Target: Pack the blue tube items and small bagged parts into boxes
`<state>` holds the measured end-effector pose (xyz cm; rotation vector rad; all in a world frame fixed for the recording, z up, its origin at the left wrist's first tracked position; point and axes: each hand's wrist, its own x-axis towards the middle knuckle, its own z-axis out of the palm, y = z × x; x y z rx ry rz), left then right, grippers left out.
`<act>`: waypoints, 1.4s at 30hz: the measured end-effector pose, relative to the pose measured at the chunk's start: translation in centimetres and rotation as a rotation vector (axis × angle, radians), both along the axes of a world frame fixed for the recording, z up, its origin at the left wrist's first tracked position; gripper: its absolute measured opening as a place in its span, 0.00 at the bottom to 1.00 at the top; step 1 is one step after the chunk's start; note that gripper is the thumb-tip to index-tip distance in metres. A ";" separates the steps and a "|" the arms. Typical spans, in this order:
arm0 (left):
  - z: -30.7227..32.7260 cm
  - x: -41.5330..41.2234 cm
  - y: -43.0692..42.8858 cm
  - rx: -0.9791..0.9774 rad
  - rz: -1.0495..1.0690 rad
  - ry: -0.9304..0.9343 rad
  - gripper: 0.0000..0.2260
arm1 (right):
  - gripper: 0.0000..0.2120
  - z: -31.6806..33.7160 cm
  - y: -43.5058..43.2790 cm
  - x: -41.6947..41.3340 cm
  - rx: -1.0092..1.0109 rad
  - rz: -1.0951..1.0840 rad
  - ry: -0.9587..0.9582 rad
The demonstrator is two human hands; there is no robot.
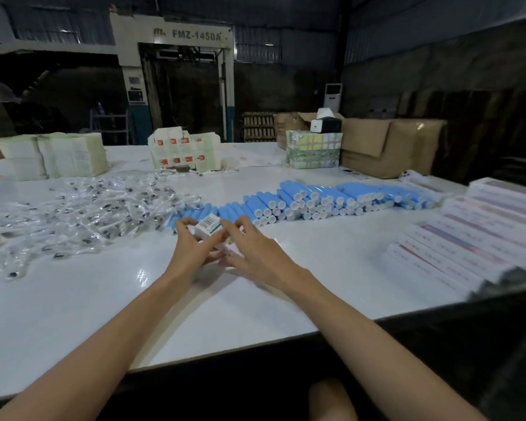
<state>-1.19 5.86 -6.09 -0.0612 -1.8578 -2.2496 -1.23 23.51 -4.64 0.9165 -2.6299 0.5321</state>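
Two hands held one small box (207,227) over the white table (195,314).
Seen from the head camera, the left hand (192,244) curled its fingers round the box's left side. The right hand (249,250) pinched its right side, probably to steady it while an end flap was worked. The blue tubes (316,199) lay in a long row just behind the box. The bagged parts (82,208) were heaped to its left, and flat cartons (474,238) sat stacked well to its right.
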 end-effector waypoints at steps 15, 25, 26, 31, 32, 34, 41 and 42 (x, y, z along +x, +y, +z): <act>-1.9 0.9 0.4 -0.953 -0.001 0.380 0.12 | 0.24 -1.2 21.7 3.5 0.235 -0.713 0.046; -2.2 1.3 -0.4 -1.120 -0.070 0.427 0.12 | 0.22 -2.3 24.8 5.8 0.552 -0.826 0.176; -2.0 1.4 -0.5 -1.126 -0.065 0.429 0.12 | 0.21 -2.4 24.9 5.9 0.564 -0.837 0.185; -1.6 1.9 -0.4 -1.142 -0.049 0.449 0.14 | 0.18 -2.1 24.4 5.8 0.557 -0.875 0.155; -1.6 1.9 -0.4 -1.146 -0.047 0.449 0.14 | 0.18 -2.0 24.1 5.8 0.543 -0.881 0.156; -1.5 1.9 -0.4 -1.164 -0.035 0.455 0.13 | 0.20 -1.4 23.0 5.5 0.495 -0.868 0.200; -1.0 2.3 -0.3 -1.179 0.167 0.440 0.06 | 0.13 2.0 11.7 1.3 0.044 -0.456 0.181; -0.9 2.3 -0.3 -1.165 0.209 0.417 0.05 | 0.12 2.4 9.5 0.6 -0.021 -0.393 0.150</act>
